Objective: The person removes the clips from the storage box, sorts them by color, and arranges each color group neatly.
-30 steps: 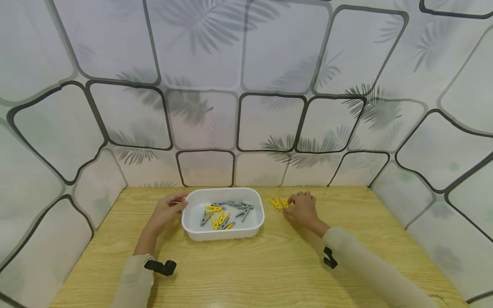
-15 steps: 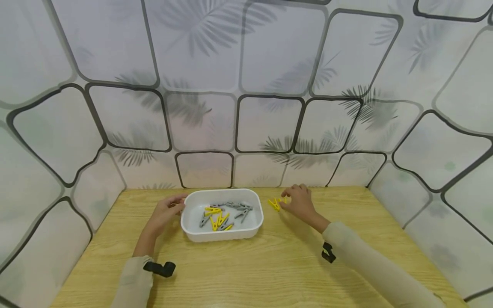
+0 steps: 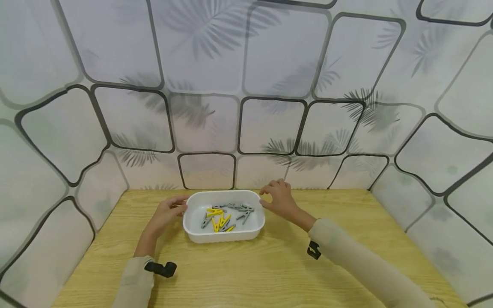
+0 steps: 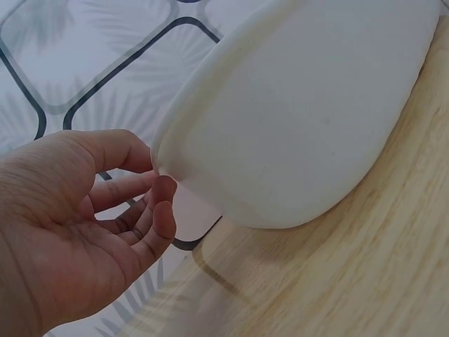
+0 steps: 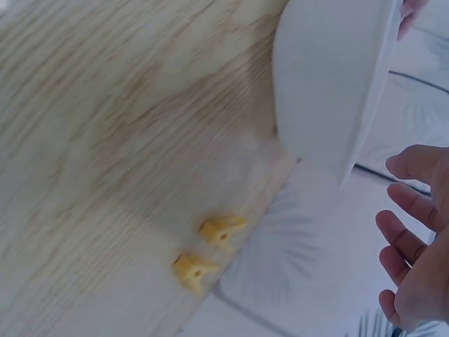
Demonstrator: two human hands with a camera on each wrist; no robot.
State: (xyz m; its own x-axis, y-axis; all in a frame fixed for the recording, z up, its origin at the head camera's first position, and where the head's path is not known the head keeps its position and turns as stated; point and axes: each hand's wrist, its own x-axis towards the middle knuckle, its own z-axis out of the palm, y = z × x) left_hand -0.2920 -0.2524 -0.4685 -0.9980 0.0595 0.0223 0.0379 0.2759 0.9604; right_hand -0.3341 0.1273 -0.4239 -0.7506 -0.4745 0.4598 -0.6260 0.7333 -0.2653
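Observation:
A white plastic tub (image 3: pixel 224 238) stands on the table with yellow clothespins (image 3: pixel 215 211) and grey clothespins (image 3: pixel 245 209) lying loose inside. At its left end, my left hand (image 3: pixel 164 216) pinches the rim between thumb and fingers, as the left wrist view also shows. My right hand (image 3: pixel 283 202) hovers at the tub's right end, fingers loosely bent and spread, holding nothing; thumb and forefinger point toward the rim. In the right wrist view, two yellow clothespins (image 5: pixel 223 230) lie on the table near its far edge; the right hand hides them from the head view.
The light wood table (image 3: pixel 231 273) runs back to a patterned fabric wall (image 3: pixel 269 124), which also encloses both sides. Black straps (image 3: pixel 161 268) with cameras sit around both sleeves.
My right hand has left the two yellow clothespins on the table and moved left to the tub's right end. The left hand stays on the rim.

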